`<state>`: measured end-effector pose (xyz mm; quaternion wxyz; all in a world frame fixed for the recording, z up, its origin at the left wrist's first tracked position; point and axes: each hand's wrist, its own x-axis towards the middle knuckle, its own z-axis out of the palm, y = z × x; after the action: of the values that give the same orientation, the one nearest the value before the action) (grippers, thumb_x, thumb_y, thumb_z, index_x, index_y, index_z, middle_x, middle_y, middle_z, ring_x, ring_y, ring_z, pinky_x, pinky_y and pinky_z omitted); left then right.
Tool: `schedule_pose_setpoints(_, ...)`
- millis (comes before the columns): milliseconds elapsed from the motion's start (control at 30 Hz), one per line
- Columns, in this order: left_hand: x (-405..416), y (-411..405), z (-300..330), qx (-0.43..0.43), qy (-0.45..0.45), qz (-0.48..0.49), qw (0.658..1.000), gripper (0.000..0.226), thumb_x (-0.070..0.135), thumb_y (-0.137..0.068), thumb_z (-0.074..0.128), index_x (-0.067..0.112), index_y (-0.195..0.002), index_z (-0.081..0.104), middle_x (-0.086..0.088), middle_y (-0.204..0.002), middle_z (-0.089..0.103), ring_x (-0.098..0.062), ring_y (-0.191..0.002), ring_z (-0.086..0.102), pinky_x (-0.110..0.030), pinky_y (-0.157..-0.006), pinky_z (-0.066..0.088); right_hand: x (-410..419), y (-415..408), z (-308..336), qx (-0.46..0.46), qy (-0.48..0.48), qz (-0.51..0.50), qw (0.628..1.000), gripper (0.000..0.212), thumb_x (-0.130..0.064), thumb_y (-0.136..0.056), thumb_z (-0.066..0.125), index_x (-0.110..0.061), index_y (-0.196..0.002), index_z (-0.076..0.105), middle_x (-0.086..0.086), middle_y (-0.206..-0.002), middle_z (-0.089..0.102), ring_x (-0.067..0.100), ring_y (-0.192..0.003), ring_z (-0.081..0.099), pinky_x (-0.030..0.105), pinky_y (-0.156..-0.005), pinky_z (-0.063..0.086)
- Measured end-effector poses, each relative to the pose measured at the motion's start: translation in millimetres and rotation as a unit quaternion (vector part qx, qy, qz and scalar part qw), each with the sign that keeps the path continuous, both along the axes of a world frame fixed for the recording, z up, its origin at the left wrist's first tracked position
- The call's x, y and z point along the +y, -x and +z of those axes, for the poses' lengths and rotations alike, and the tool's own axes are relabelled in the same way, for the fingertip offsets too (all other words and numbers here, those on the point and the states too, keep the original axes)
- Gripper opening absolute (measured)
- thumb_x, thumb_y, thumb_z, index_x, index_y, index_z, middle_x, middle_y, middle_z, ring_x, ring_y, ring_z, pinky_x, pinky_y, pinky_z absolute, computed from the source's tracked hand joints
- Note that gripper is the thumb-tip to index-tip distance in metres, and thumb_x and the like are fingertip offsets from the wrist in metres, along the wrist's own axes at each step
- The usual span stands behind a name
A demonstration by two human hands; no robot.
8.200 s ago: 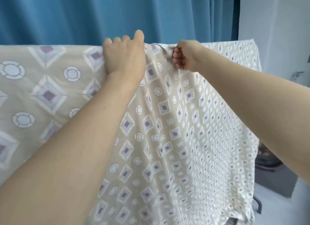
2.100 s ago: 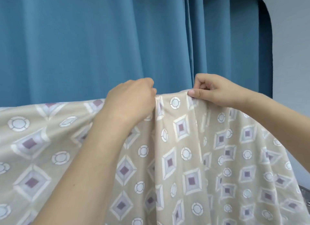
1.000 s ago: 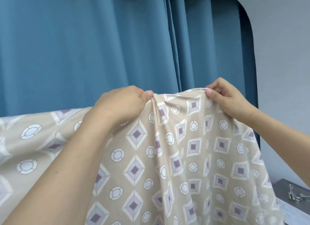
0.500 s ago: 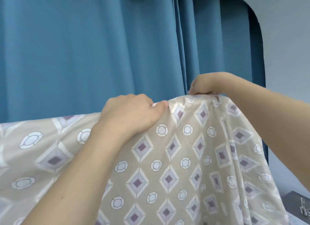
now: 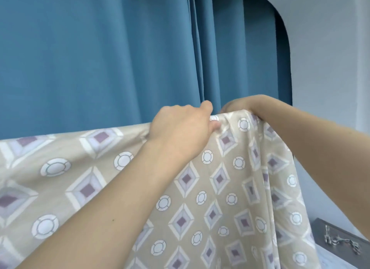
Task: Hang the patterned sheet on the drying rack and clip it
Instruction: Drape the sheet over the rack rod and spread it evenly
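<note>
Hanging across the frame, the patterned sheet [image 5: 210, 188] drapes downward from its raised top edge, in front of a blue curtain [image 5: 100, 58]. Left hand [image 5: 180, 132]: grip clamped on the top edge, fingers curled over the fabric. Right hand [image 5: 238, 106]: just beside the left at the same edge, mostly hidden behind the fabric; its grip cannot be determined. The rack is hidden by the sheet.
</note>
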<state>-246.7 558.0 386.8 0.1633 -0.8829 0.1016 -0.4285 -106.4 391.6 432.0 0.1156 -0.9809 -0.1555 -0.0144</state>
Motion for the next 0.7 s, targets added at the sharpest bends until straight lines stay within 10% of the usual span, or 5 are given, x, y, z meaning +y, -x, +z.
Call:
schedule_pose_setpoints(133,-3.9,-9.4,9.5,0.056,0.038,0.025,0.997,0.045,0.053,-0.103,0.013,0.024,-0.084,0.042,0.004,-0.072,0.044,-0.025,-0.075,0.044,-0.033,-0.060,0.028,-39.2,3.8,-30.5,-0.032,-0.404,0.014,0.914,0.039,-0.051,-0.093,0.053,-0.015,-0.086,0.067,-0.001,-0.076,0.069,0.019,-0.067,0.063,0.029,-0.065,0.050)
schedule_pose_setpoints(233,-5.5,-13.4,17.2,0.108,0.092,0.054,0.988,0.053,0.053,-0.102,0.010,0.022,-0.100,0.054,-0.002,-0.100,0.059,-0.027,-0.088,0.048,-0.036,-0.071,0.031,-57.1,17.7,-62.8,-0.050,-0.529,0.070,0.844,0.039,-0.054,-0.094,0.050,-0.017,-0.083,0.056,-0.008,-0.065,0.058,0.013,-0.055,0.050,0.025,-0.052,0.040)
schedule_pose_setpoints(433,-13.3,-21.2,23.1,0.148,0.125,0.078,0.978,0.053,0.047,-0.101,0.012,0.018,-0.117,0.054,-0.005,-0.107,0.055,-0.028,-0.093,0.047,-0.036,-0.073,0.032,-75.3,47.7,-112.1,-0.188,-0.332,0.095,0.920,0.049,-0.052,-0.079,0.070,-0.033,-0.114,0.042,-0.010,-0.092,0.065,0.005,-0.079,0.063,0.022,-0.068,0.051)
schedule_pose_setpoints(700,-9.2,-14.4,17.5,0.114,0.094,0.064,0.987,0.066,0.064,-0.096,0.009,0.017,-0.081,0.052,0.002,-0.077,0.052,-0.026,-0.082,0.052,-0.035,-0.066,0.035,-74.9,30.8,-98.8,-0.400,-0.136,0.014,0.906,0.042,-0.051,-0.095,0.046,-0.024,-0.067,0.030,-0.003,-0.053,0.044,0.019,-0.052,0.044,0.032,-0.049,0.030)
